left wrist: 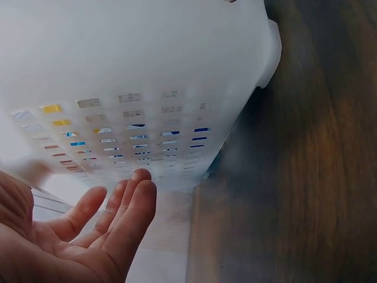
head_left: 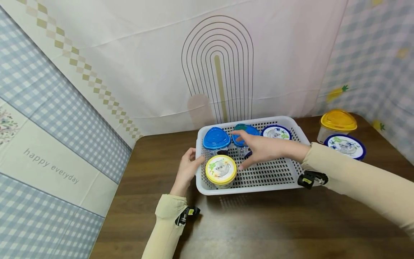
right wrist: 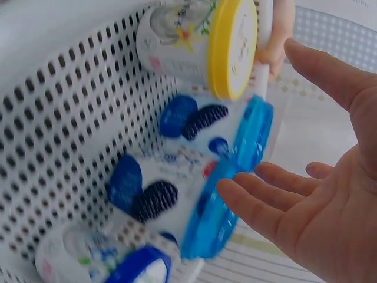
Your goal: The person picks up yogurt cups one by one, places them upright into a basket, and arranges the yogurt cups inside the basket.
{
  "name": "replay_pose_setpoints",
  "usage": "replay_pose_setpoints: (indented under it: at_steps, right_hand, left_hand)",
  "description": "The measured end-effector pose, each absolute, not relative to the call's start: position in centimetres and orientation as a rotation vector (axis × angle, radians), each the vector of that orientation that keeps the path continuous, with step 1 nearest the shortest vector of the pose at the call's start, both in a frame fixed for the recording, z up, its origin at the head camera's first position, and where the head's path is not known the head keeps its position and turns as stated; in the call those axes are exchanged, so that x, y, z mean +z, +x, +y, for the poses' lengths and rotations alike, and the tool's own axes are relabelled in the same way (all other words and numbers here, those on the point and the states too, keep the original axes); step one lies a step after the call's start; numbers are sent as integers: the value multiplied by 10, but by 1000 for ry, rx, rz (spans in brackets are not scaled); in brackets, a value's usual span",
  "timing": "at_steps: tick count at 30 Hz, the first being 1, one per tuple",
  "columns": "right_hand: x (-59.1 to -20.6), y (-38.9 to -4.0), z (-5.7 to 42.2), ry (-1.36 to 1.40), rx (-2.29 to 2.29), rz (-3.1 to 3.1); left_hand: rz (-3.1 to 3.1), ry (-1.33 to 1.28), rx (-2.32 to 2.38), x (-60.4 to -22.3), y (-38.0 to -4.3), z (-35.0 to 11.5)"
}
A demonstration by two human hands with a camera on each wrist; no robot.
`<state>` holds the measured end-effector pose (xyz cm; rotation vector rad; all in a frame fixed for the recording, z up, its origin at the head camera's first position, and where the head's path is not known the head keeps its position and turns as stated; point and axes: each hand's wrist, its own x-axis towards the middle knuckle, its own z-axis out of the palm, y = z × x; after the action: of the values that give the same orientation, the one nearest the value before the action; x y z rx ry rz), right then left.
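Right hand point(head_left: 263, 146): fingers spread, grasping nothing, above the basket point(head_left: 258, 189). Left hand point(head_left: 187, 167): at the basket's left edge, grip uncertain. Sound handling probably means keeping fingers clear of the blue lid point(head_left: 216, 137). Yellow-lidded tub point(head_left: 221, 170), near-left corner: lid upward, long axis apparently vertical.
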<state>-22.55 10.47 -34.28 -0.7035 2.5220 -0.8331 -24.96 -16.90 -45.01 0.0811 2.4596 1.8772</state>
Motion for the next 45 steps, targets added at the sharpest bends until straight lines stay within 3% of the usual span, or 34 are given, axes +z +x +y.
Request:
replay_pose_setpoints:
  at_steps: [24, 45]
  right_hand:
    - [-276, -225, 182, -789, -967, 2763]
    - [-279, -249, 301, -313, -942, 3017]
  left_hand:
    - [2426, 87, 1897, -454, -249, -168]
    - [2420, 74, 1896, -459, -253, -168]
